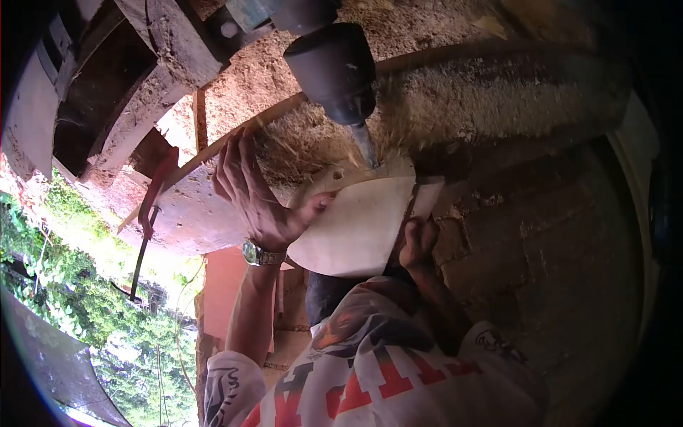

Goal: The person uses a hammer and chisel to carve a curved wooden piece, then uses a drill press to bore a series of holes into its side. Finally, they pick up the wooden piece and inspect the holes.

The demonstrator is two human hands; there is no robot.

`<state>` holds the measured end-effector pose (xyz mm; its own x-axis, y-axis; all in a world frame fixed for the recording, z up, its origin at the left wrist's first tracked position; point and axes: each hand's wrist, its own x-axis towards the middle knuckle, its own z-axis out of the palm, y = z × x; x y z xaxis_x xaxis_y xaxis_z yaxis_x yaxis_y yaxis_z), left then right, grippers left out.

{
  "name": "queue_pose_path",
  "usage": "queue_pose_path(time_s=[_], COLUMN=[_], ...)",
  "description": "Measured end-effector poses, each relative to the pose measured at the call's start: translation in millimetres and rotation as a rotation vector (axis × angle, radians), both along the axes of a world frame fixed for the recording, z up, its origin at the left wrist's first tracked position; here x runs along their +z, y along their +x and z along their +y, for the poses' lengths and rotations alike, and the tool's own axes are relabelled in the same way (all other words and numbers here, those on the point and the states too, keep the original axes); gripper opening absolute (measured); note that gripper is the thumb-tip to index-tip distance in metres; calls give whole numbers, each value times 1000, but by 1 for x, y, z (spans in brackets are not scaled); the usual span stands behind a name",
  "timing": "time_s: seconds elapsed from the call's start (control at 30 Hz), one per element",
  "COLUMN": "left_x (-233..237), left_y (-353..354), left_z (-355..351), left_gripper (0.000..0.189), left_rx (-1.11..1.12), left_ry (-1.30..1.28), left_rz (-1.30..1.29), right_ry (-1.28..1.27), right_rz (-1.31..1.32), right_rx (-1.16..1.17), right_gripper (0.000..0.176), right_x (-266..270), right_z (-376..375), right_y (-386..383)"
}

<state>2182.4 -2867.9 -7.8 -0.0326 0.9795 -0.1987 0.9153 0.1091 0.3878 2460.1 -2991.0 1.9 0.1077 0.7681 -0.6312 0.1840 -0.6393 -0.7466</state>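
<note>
A pale, curved wooden piece [352, 228] lies under the drill bit [364, 148], whose tip meets its far edge. One round hole [337, 174] shows in that edge. My left hand [256, 196], with a watch at the wrist, has its fingers stretched out over the worktable; its thumb presses on the piece's left side. At the right side, my right hand [418, 242] is closed around the near end of a small wooden strip [427, 197] beside the piece. Its lower fingers are mostly hidden.
Above the work hangs the dark drill chuck [331, 71]. Wood dust [455, 107] covers the worktable behind the bit. A red clamp [155, 188] grips the table's left edge. Cut wood pieces [178, 43] stand at the upper left, and a brick wall [512, 256] is at the right.
</note>
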Motion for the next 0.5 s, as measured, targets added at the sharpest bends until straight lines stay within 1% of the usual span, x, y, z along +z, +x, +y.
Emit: queue_pose_path(time_s=[0.13, 0.23, 0.33, 0.43, 0.5], left_x=[7, 2, 7, 9, 5], left_y=[2, 1, 0, -1, -2], left_z=[6, 0, 7, 5, 5], left_gripper=[128, 127, 125, 125, 125], left_rx=[31, 53, 54, 64, 71], left_ry=[-68, -29, -69, -97, -72], left_rz=[5, 13, -7, 10, -21], right_ry=[-30, 6, -12, 8, 15], right_rz=[-12, -30, -11, -30, -66], right_rx=[57, 21, -45, -26, 15], right_gripper=[52, 45, 35, 28, 26], right_x=[-2, -1, -3, 0, -2], right_z=[-5, 0, -2, 9, 6], right_y=[7, 2, 2, -2, 0])
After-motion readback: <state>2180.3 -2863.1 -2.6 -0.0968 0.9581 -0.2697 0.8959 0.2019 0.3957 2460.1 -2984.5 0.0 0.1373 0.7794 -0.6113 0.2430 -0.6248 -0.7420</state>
